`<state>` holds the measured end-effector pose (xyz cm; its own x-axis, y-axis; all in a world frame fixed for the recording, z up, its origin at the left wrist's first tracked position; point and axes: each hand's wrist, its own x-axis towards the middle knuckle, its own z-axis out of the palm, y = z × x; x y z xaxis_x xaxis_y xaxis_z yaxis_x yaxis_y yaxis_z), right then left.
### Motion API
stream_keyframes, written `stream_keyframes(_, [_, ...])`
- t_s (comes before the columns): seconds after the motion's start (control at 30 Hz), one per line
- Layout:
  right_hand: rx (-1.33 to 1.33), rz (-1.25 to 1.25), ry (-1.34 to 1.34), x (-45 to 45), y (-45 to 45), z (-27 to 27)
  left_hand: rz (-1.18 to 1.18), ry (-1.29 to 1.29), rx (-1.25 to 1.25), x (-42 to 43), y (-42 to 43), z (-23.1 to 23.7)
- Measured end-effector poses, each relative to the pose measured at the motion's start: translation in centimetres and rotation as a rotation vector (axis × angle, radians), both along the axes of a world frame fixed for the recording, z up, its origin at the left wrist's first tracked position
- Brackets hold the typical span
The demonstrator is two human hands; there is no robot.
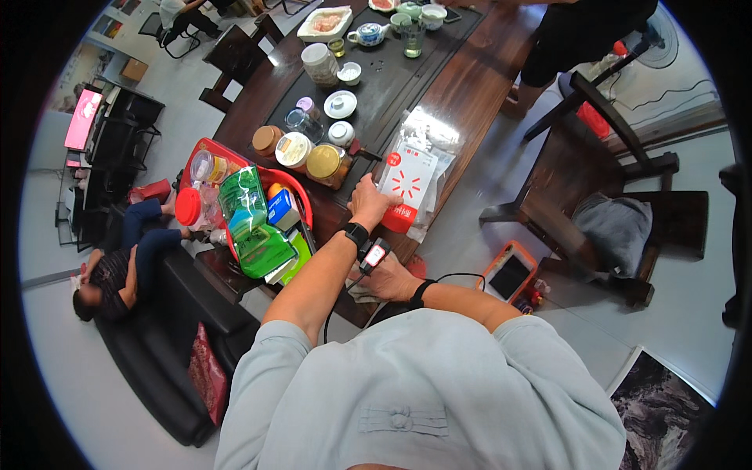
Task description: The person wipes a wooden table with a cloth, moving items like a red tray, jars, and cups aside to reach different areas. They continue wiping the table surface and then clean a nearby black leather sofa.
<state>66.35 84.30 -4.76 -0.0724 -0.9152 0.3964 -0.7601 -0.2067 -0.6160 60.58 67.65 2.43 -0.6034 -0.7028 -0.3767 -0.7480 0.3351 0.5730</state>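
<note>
My left hand (372,201) reaches over the near end of the dark wooden table (464,108), its fingers at the lower left corner of a red and white packet (409,176). Whether it grips the packet is not clear. Clear plastic bags (435,141) lie under and beside the packet. My right hand (388,281) is low at the table's near edge, on a greyish cloth (359,292); a wrist device partly covers it. Left of my left hand, a red basket (308,202) holds a green pouch (244,205), a blue and white box (283,210) and other packages.
Lidded jars (328,164) stand beyond the basket. A teapot (370,34), cups and a glass (412,41) are on the inset tea tray (382,82). A wooden chair (552,170) stands right. One person stands at the far right; another reclines on a black sofa (170,352).
</note>
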Motion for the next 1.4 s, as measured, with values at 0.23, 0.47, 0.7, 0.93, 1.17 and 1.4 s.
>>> stream_keyframes(0.23, [0.129, 0.017, -0.195, -0.1, -0.4, 1.3, 0.105, 0.108, 0.400, 0.8, -0.1, -2.6])
stream_keyframes(0.47, [0.035, -0.044, -0.139, 0.2, -0.9, 1.2, 0.291, 0.369, 0.941, 2.4, 1.7, -2.5])
stream_keyframes(0.7, [0.196, 0.071, 0.039, -0.2, 0.0, 0.0, 0.293, 0.364, 1.011, 2.8, 1.8, -1.6])
stream_keyframes(0.93, [0.339, 0.254, 0.062, -3.3, 1.2, 1.7, 0.375, 0.472, 1.132, 3.2, 2.3, -0.2])
stream_keyframes(1.17, [0.490, 0.115, -0.060, -9.0, 2.3, 2.7, 0.340, 0.574, 1.194, 1.0, 2.7, 4.3])
stream_keyframes(1.4, [0.369, -0.049, -0.191, -16.8, 4.1, 1.5, 0.405, 0.742, 1.172, 1.4, 1.8, 8.4])
